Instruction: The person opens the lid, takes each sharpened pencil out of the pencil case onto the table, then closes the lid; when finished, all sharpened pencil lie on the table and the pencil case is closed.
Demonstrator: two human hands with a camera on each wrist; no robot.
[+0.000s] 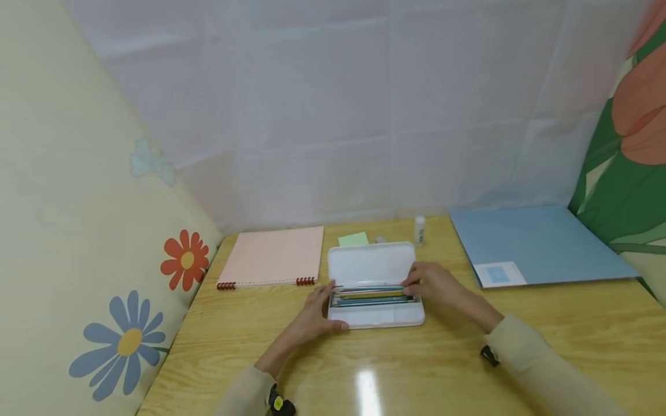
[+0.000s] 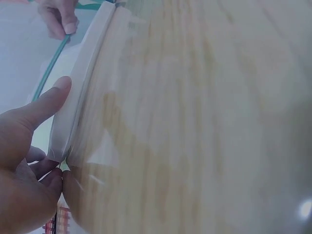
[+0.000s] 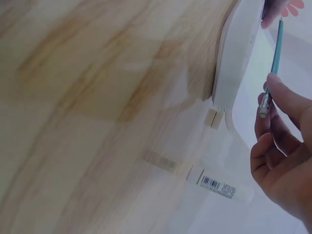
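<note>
A white pencil case lies open in the middle of the wooden table, its lid tipped back. Several pencils lie in its tray. My left hand grips the case's left end, with the thumb against its side wall. At the case's right end my right hand pinches a teal pencil near its metal ferrule. That teal pencil also shows in the left wrist view, over the tray.
A pink spiral notebook lies at the back left, and green sticky notes sit behind the lid. A glue stick stands beside a blue folder at the right. Flowered panels wall both sides, with a white sheet behind.
</note>
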